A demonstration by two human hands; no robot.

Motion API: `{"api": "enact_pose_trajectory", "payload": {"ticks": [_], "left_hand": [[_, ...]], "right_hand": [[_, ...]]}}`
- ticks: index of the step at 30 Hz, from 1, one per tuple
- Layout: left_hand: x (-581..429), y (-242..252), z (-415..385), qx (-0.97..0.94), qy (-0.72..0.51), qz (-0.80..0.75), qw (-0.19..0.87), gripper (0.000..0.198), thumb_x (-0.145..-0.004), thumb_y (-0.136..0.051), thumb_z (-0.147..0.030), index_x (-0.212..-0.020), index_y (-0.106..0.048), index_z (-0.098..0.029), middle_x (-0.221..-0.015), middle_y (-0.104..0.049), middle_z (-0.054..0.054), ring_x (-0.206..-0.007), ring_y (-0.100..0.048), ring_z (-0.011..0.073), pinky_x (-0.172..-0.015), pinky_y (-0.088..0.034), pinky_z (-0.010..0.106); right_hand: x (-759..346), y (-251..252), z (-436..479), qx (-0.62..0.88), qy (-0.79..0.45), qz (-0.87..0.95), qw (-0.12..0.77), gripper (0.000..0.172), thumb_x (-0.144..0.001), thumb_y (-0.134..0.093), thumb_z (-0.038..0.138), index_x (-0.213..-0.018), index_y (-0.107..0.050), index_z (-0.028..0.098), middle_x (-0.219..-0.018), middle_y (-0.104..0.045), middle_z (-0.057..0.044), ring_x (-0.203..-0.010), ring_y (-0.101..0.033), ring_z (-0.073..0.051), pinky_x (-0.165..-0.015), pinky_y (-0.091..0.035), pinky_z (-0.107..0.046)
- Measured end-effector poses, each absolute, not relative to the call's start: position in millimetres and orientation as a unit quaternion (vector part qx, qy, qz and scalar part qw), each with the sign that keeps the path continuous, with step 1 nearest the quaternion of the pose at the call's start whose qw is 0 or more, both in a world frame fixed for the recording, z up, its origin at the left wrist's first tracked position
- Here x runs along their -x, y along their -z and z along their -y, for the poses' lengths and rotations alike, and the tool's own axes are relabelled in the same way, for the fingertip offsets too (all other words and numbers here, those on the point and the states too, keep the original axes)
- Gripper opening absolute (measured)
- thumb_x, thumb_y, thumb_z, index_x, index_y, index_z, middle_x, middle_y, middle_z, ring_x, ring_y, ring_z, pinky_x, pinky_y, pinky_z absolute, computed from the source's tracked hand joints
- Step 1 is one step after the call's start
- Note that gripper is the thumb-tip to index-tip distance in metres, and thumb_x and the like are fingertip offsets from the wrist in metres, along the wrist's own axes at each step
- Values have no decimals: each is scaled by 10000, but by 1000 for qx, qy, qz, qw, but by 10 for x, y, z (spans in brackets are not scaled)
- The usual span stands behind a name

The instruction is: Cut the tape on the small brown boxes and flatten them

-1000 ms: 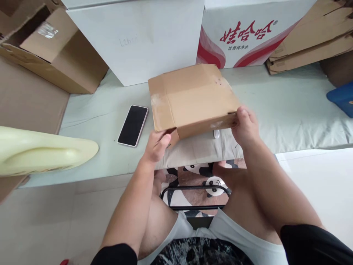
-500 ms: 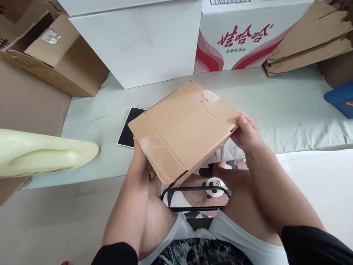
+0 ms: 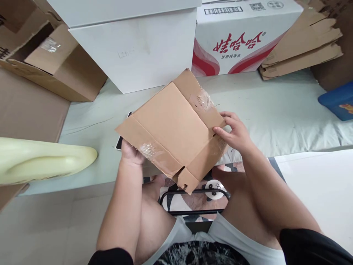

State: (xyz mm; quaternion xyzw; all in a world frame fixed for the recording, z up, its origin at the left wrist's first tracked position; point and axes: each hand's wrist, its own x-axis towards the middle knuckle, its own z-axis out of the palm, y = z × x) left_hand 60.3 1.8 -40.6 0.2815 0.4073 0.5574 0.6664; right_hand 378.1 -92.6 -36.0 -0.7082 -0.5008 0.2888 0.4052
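Observation:
A flattened brown cardboard box point(image 3: 171, 125) is held tilted above the bench, with creased flaps and torn clear tape on two sides. My left hand point(image 3: 131, 152) grips its left corner from below, the fingers partly hidden behind the cardboard. At the right edge, my right hand point(image 3: 233, 130) pinches a flap between thumb and fingers. The near flap point(image 3: 202, 163) hangs folded outward, showing a slotted tab at its lower end. Under the cardboard's left corner, a dark tablet-like slab point(image 3: 119, 142) with a pale rim lies mostly covered.
White boxes point(image 3: 154, 48) and a white-and-red water carton point(image 3: 234, 48) stand at the back of the cloth-covered bench point(image 3: 275, 110). Folded cardboard point(image 3: 300, 51) and a blue container point(image 3: 338, 101) are on the right. An open carton point(image 3: 74, 66) and a pale yellow object point(image 3: 49, 160) occupy the left.
The cardboard has shifted left, and its near side flap has opened outward toward me. My right hand has moved left along the edge; more of my left hand shows.

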Motion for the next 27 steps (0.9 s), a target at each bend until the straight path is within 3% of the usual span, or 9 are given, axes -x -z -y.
{"api": "enact_pose_trajectory", "payload": {"ticks": [3, 5, 8, 11, 15, 18, 23, 27], "left_hand": [[-672, 305, 24, -325, -551, -368, 675, 578, -738, -757, -753, -995, -759, -235, -1105, -810, 94, -1385, -626, 381, -1061, -615, 495], [-705, 286, 41, -348, -517, -363, 692, 632, -655, -831, -743, -1013, -758, -228, -1147, -803, 118, -1349, -652, 394, -1054, -617, 499], [-706, 337, 5, -350, -479, -429, 681, 494, -545, -972, -376, -956, -758, -207, -1015, -826, 91, -1108, -772, 345, -969, -654, 446], [-634, 395, -103, -291, -510, -466, 662, 278, -598, -848, -147, -851, -737, -185, -876, -820, 38, -873, -796, 231, -870, -672, 342], [-541, 403, -220, -218, -577, -432, 658, 80, -763, -691, -139, -814, -713, -197, -858, -807, 31, -874, -791, 185, -898, -656, 287], [-578, 402, -228, -205, -588, -419, 661, 49, -826, -663, -156, -824, -694, -194, -868, -800, 47, -950, -790, 196, -954, -632, 286], [-736, 349, -144, -203, -570, -400, 688, 45, -792, -655, -153, -807, -662, -195, -866, -785, 36, -903, -773, 176, -921, -626, 272], [-721, 255, -41, -197, -546, -364, 728, 90, -761, -651, -256, -844, -655, -223, -920, -774, 37, -894, -768, 203, -764, -631, 289]], "right_hand": [[-3733, 386, 917, 730, -298, 481, 382, 321, -782, -702, 506, -775, -515, 246, -786, -643, -20, -683, -577, -193, -630, -438, -329], [-3705, 393, 925, 742, -289, 469, 382, 337, -768, -730, 485, -867, -502, 257, -714, -631, 18, -617, -550, -179, -603, -412, -312], [-3734, 376, 952, 741, -308, 444, 399, 464, -734, -793, 478, -1041, -512, 272, -708, -665, 44, -588, -544, -168, -593, -404, -296], [-3866, 341, 984, 640, -463, 420, 446, 590, -736, -797, 638, -1137, -571, 270, -796, -714, 10, -631, -621, -173, -575, -447, -286], [-3982, 330, 1002, 498, -576, 418, 495, 688, -625, -806, 815, -980, -651, 246, -729, -668, 1, -608, -627, -167, -560, -508, -303], [-3887, 357, 1003, 495, -582, 424, 486, 661, -560, -863, 790, -832, -633, 233, -646, -598, 22, -531, -560, -136, -486, -471, -283], [-3667, 350, 1075, 543, -545, 401, 497, 565, -678, -853, 718, -756, -595, 221, -547, -469, 59, -445, -430, -90, -403, -371, -248], [-3796, 215, 1232, 598, -450, 365, 554, 583, -615, -870, 723, -845, -639, 240, -606, -530, 34, -446, -391, -91, -371, -326, -266]]}}
